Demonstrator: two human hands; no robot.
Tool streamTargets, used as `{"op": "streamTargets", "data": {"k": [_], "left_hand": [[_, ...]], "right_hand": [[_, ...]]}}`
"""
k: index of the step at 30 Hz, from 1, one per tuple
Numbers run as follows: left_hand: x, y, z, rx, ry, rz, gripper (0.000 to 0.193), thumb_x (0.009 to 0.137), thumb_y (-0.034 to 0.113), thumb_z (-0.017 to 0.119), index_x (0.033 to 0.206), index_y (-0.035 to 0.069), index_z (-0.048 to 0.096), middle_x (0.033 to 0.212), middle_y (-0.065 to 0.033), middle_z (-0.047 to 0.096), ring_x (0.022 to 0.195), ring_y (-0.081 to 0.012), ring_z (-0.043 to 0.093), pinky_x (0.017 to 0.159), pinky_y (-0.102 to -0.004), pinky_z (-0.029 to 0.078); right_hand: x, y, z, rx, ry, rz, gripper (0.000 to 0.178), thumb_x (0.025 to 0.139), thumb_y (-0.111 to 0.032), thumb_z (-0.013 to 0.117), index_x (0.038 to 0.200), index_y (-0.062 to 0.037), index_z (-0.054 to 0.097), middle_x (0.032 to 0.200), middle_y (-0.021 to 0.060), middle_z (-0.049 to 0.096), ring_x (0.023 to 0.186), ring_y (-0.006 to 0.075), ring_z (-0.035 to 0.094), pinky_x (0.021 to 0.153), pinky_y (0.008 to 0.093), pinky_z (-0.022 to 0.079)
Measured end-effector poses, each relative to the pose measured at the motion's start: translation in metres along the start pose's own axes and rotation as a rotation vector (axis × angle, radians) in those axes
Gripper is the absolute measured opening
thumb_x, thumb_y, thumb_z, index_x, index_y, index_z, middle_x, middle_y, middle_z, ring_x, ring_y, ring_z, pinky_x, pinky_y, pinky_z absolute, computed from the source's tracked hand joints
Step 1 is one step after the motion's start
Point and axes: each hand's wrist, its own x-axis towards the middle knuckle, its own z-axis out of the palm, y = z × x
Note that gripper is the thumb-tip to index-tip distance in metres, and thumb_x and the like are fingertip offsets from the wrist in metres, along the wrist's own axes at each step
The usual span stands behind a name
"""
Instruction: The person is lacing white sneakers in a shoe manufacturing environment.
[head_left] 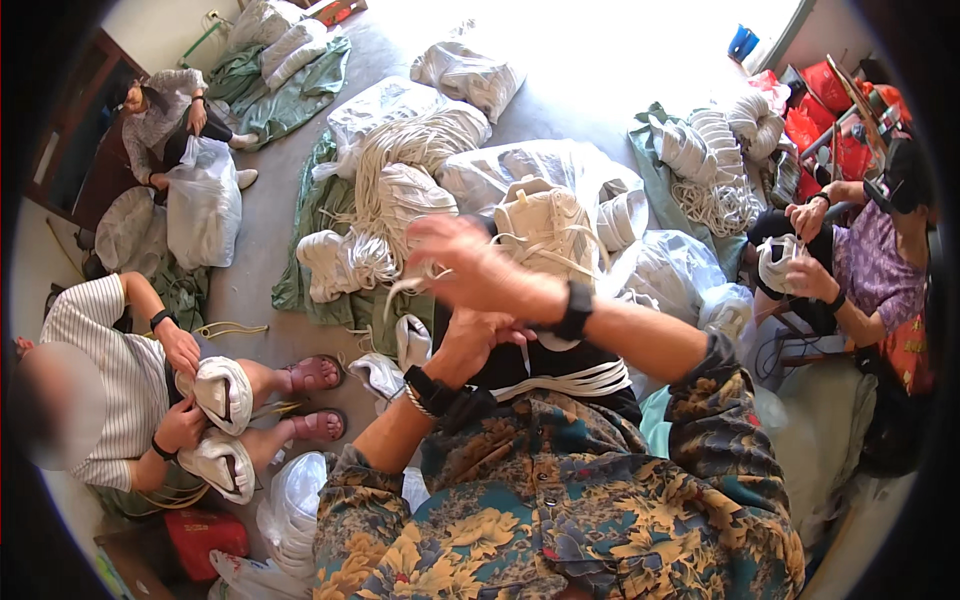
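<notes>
My right hand is raised and crosses in front of my left, its fingers smeared by motion. A pale shoelace shows just below its fingers; whether they hold it cannot be made out. Lower down, my left hand has its fingers closed in a pinch, and what is in them is hidden. Beyond both hands a cream shoe stands over my lap, loose laces on its front and its lower part covered by my right hand and wrist. A bundle of white laces lies across my dark-clothed lap.
Ahead, a heap of laces and bagged shoes lies on green sheeting. To the left a person handles white shoes; another sits farther back with a plastic bag. At right a person works on a shoe.
</notes>
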Motion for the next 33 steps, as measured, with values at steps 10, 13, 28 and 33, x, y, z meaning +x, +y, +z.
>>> {"op": "streamTargets", "data": {"k": [10,13,28,33], "left_hand": [[0.080,0.045,0.013,1.301,0.486,0.600,0.009,0.077,0.007,0.053,0.081,0.001,0.058,0.063,-0.0149,0.060,0.056,-0.0272,0.060,0.054,-0.0349,0.047],[0.087,0.048,0.019,1.473,0.476,0.566,0.010,0.071,0.009,0.055,0.077,0.003,0.061,0.068,-0.0176,0.059,0.063,-0.0319,0.059,0.057,-0.0401,0.046],[0.110,0.028,0.005,1.364,0.379,0.585,0.008,0.065,0.006,0.059,0.069,-0.001,0.062,0.114,-0.0217,0.049,0.104,-0.0351,0.047,0.088,-0.0396,0.038],[0.114,0.016,0.007,1.099,0.424,0.524,0.005,0.064,0.004,0.061,0.066,0.000,0.061,0.120,-0.0229,0.045,0.113,-0.0367,0.040,0.097,-0.0407,0.032]], "right_hand": [[-0.067,0.098,-0.077,-0.009,0.096,0.420,0.012,0.078,-0.011,0.057,0.084,-0.0011,0.061,0.106,0.0144,0.060,0.090,0.0282,0.060,0.078,0.0346,0.046],[-0.077,0.105,-0.076,0.023,0.169,0.310,0.011,0.077,-0.011,0.057,0.083,-0.0028,0.062,0.108,0.0141,0.059,0.086,0.0301,0.060,0.075,0.0361,0.047],[-0.078,0.097,-0.079,-0.163,0.011,0.261,0.010,0.078,-0.011,0.054,0.080,-0.0019,0.058,0.120,0.0139,0.052,0.106,0.0331,0.050,0.089,0.0405,0.039],[-0.077,0.095,-0.077,-0.264,-0.051,0.247,0.011,0.076,-0.010,0.053,0.078,-0.0012,0.060,0.120,0.0165,0.051,0.109,0.0365,0.047,0.091,0.0419,0.038]]}}
